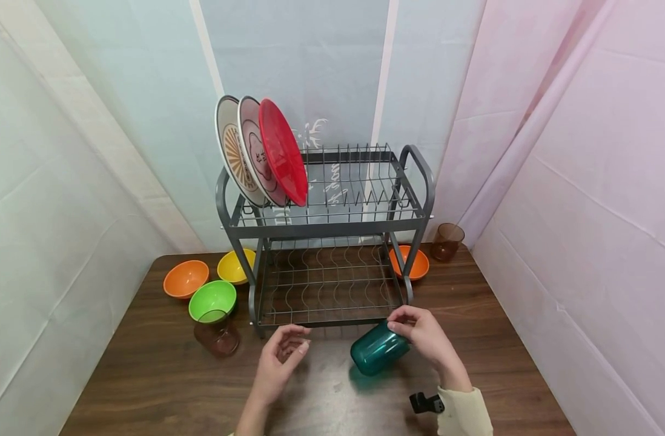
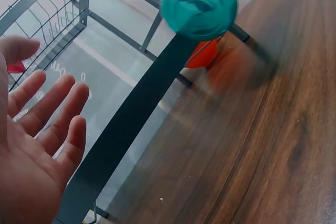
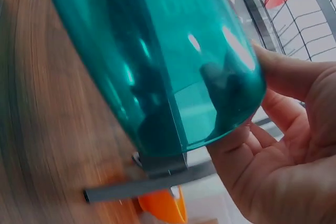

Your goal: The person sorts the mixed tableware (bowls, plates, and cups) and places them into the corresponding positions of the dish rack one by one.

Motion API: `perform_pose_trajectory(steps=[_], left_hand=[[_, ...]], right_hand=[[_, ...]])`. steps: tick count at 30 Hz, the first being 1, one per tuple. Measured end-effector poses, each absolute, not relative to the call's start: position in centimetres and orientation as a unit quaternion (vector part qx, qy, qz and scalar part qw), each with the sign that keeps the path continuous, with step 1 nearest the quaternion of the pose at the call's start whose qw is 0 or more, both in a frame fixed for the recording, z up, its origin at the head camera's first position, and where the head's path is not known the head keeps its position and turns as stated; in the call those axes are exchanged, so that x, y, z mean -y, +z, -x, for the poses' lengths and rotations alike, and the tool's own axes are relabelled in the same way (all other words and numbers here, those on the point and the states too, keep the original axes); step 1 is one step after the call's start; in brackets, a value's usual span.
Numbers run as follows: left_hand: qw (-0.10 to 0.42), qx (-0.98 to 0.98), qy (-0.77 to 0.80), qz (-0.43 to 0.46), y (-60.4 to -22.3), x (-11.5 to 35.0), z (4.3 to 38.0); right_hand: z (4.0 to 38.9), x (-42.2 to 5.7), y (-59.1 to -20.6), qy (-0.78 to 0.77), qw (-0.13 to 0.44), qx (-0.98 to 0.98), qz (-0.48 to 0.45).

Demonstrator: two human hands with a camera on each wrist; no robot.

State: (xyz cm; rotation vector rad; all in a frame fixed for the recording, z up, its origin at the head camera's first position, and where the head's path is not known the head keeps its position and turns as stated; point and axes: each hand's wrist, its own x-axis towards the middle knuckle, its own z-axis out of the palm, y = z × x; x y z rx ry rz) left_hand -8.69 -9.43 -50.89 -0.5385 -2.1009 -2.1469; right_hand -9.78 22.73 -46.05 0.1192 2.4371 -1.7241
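Note:
A teal see-through cup is tilted above the table in front of the rack, its base toward the lower left. My right hand pinches it near the rim between thumb and fingers; the right wrist view shows the cup large, with the thumb against its side. To the left of the cup, my left hand is held up with loosely bent fingers and nothing in it. In the left wrist view the palm and spread fingers of this hand show, apart from the cup.
A two-tier grey dish rack holds a red plate and two patterned plates upright at its upper left. Left stand orange, yellow and green bowls and a brown cup. Right stand an orange bowl and another brown cup.

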Motion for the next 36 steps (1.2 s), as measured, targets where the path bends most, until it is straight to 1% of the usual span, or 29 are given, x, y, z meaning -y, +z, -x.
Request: perform_pose_trajectory(steps=[5, 9, 13, 17, 27, 31, 36], left_hand=[[-0.008, 0.691, -0.690, 0.215, -51.1, 9.1, 8.5], [-0.059, 0.698, -0.680, 0.218, -51.0, 8.8, 8.4], [-0.091, 0.706, -0.670, 0.211, -50.9, 8.4, 8.3], [-0.093, 0.725, -0.654, 0.195, -50.9, 8.1, 8.3], [-0.063, 0.768, -0.613, 0.176, -51.2, 7.7, 8.4], [-0.049, 0.774, -0.607, 0.174, -51.5, 7.5, 8.4], [-0.046, 0.779, -0.602, 0.171, -51.7, 7.2, 8.4]], right_hand=[[9.7, -21.2, -46.2, -0.626, 0.067, -0.776, -0.040], [9.6, -19.6, -46.3, -0.668, 0.048, -0.740, -0.064], [9.4, -18.3, -46.5, -0.692, 0.032, -0.717, -0.077], [9.2, -17.4, -46.5, -0.705, 0.018, -0.705, -0.080], [9.0, -15.8, -46.3, -0.742, 0.013, -0.666, -0.080], [8.9, -15.4, -46.2, -0.738, 0.021, -0.670, -0.077], [8.7, -15.0, -46.0, -0.740, 0.033, -0.668, -0.072]])
